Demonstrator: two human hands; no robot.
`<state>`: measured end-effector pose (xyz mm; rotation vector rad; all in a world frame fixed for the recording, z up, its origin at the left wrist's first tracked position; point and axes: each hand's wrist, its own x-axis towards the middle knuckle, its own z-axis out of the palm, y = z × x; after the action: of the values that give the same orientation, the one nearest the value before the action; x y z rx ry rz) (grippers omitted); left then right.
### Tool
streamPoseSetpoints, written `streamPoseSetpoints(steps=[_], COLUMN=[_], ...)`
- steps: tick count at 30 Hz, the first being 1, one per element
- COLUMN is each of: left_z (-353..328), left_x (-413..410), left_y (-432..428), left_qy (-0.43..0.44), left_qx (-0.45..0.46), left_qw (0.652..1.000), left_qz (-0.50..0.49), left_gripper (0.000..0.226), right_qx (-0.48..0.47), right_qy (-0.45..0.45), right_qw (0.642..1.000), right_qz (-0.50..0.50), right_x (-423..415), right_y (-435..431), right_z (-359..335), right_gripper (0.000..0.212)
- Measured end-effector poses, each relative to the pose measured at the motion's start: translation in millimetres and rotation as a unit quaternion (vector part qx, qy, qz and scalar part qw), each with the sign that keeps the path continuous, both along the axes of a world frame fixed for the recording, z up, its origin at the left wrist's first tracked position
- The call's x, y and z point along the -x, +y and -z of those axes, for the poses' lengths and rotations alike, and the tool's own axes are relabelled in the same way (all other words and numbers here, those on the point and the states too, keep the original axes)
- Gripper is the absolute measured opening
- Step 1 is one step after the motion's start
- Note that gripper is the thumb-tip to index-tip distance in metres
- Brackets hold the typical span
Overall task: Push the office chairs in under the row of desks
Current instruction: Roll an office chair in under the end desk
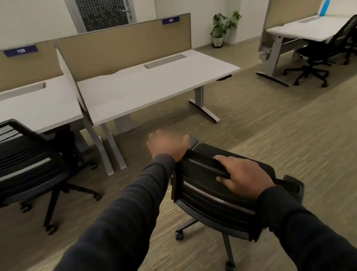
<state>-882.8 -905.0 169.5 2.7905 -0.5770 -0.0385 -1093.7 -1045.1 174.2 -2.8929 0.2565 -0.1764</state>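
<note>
Your hands are both on the black office chair [213, 189] in front of you. Your right hand [243, 175] is laid flat over the top edge of its mesh backrest, fingers spread and curling down the near face, so it's pressing more than pinching. Your left hand [167, 144] sits at the far left corner of the backrest, by the armrest pad; it's blurry, so I can't tell whether it's actually gripping anything or just resting there. Both dark sleeves reach in from the near edge of the view.

That chair is out on the carpet [308, 141], well apart from the row of benches, turned at an angle with its back toward you and its wheeled base showing below.

The far bench labelled 140 [157, 81] has open floor under it. To its left, a divider panel splits it from the bench labelled 139 [23, 109], and a second office chair [16, 162] stands just at the near edge of that one, seat partly under the top, backrest sticking out toward you.

Far right there's another bench row [308, 27] with two black chairs [324, 49] next to it, and a potted plant [222, 27] against the far wall.
</note>
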Motion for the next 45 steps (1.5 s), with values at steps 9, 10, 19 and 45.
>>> streamPoseSetpoints(steps=[9, 10, 19, 45], left_z=[8.5, 8.3, 0.1, 2.4], left_x=[-58.8, -65.4, -143.7, -478.6], left_y=[-95.2, -106.8, -224.1, -422.4], left_qy=[-0.026, -0.026, -0.027, -0.060], left_qx=[-0.036, -0.040, -0.033, -0.055], left_qw=[0.999, 0.999, 0.999, 0.996], left_qz=[-0.006, -0.007, -0.026, 0.036], left_gripper=[0.089, 0.090, 0.101, 0.100], right_qx=[0.006, 0.008, 0.068, 0.139], right_qy=[-0.017, -0.007, -0.025, -0.037], right_qw=[0.998, 0.998, 0.995, 0.988], right_qz=[-0.058, -0.061, -0.062, -0.057], right_x=[-92.9, -104.8, -209.4, -599.6], right_y=[-164.9, -182.1, -327.1, -578.7], right_z=[-0.1, -1.4, -2.7, 6.3], right_gripper=[0.064, 0.069, 0.092, 0.095])
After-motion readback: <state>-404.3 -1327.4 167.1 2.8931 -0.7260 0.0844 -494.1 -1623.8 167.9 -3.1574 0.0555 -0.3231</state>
